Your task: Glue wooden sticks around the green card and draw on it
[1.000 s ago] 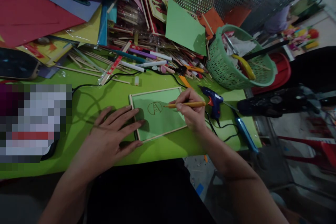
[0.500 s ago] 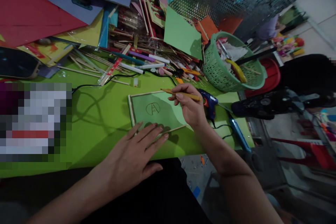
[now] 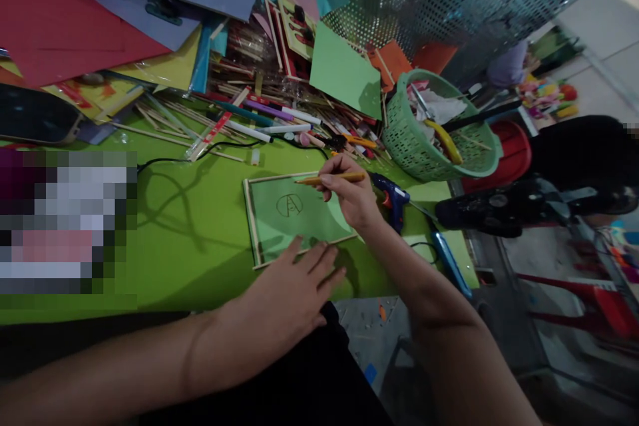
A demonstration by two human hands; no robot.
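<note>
My right hand [image 3: 348, 192] pinches a yellow pencil [image 3: 349, 177], its tip pointing left over the upper part of a green sheet [image 3: 267, 233]. Thin wooden sticks [image 3: 253, 223] edge that sheet like a frame, and a circled letter A [image 3: 289, 205] is drawn on it. Across the sheet's lower edge rests my left hand [image 3: 294, 286], fingers spread and holding nothing. Whether the pencil tip touches the paper I cannot tell. Just right of my right hand lies a blue glue gun [image 3: 393, 198].
A green basket [image 3: 409, 140] holding odds and ends stands at the back right. Pens [image 3: 284, 128], loose sticks and coloured paper [image 3: 344, 73] cover the back of the green table [image 3: 200, 226]. A blue tool [image 3: 449, 263] lies near the right edge.
My left hand has slid right along the sheet's lower edge, uncovering its lower left corner. My right hand has moved slightly left with the pencil, whose tip is now lower and over the sheet.
</note>
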